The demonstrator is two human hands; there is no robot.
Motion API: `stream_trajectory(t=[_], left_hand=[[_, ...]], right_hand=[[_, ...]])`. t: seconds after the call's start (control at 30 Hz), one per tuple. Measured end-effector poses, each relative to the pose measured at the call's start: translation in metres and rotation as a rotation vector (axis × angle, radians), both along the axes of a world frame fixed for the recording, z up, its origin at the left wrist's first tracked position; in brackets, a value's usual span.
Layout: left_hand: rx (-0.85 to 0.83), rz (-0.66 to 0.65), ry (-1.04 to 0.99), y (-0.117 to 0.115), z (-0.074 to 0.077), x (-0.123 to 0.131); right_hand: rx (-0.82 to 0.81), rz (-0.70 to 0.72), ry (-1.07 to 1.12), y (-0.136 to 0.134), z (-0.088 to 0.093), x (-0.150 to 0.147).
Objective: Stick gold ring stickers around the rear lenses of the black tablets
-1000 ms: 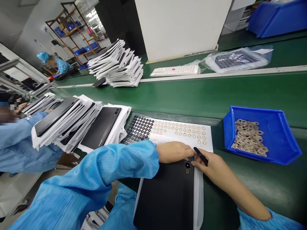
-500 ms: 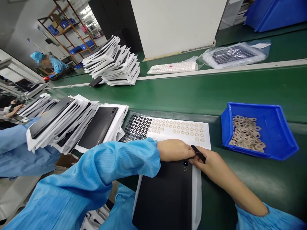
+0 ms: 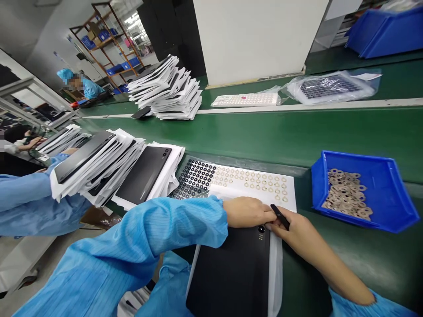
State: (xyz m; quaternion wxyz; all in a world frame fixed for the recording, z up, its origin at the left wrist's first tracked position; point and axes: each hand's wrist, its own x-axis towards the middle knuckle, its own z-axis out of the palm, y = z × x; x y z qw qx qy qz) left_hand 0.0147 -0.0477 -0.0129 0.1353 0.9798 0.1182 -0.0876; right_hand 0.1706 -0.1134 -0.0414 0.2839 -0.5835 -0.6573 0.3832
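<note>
A black tablet back cover point(image 3: 231, 273) lies on a white sheet point(image 3: 276, 273) in front of me. My left hand point(image 3: 247, 212) reaches over its top edge, fingers pinched together beside the round camera ring point(image 3: 261, 229). Whatever those fingertips hold, if anything, is hidden. Between the thumb and fingers of my right hand point(image 3: 297, 229) is a slim black tool point(image 3: 280, 216), its lower end out of sight near the same corner. Just behind my hands lie a sheet of black ring stickers point(image 3: 194, 176) and a white sheet with pale rings point(image 3: 289, 193).
A blue bin point(image 3: 393, 189) with many small ring-shaped parts point(image 3: 345, 193) stands to the right. Tablet covers interleaved with white sheets point(image 3: 99, 163) are stacked at left, more point(image 3: 175, 94) further back. Bagged sheets point(image 3: 333, 86) lie beyond the green bench point(image 3: 257, 132). Another person's sleeve point(image 3: 33, 207) is at left.
The view has shifted, so everything sits slightly further right and lower. Both hands stay at the cover's camera corner, with the slim black tool still in my right hand.
</note>
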Motion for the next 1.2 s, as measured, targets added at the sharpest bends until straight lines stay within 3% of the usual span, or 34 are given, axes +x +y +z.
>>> stream_trajectory(t=[0.17, 0.33, 0.43, 0.63, 0.83, 0.97, 1.2], left_hand=[[0.021, 0.142, -0.096, -0.012, -0.006, -0.015], [0.086, 0.4, -0.218, -0.047, -0.022, -0.036], [0.104, 0.471, -0.271, -0.059, -0.031, -0.044], [0.11, 0.443, -0.388, -0.059, -0.038, -0.048], [0.127, 0.432, -0.527, -0.057, -0.043, -0.049], [0.126, 0.435, -0.581, -0.057, -0.046, -0.049], [0.1, 0.442, -0.613, -0.056, -0.045, -0.051]], right_hand=[[0.0, -0.059, 0.014, -0.006, -0.001, 0.0], [0.087, -0.368, 0.246, -0.026, -0.003, 0.01], [0.087, -0.421, 0.324, -0.041, -0.01, 0.019], [0.0, -0.268, 0.285, -0.056, -0.022, 0.015], [0.233, -0.262, -0.082, -0.057, -0.016, -0.01], [0.462, -0.136, -0.338, -0.059, -0.018, -0.014], [0.528, 0.008, -0.424, -0.056, -0.018, -0.016]])
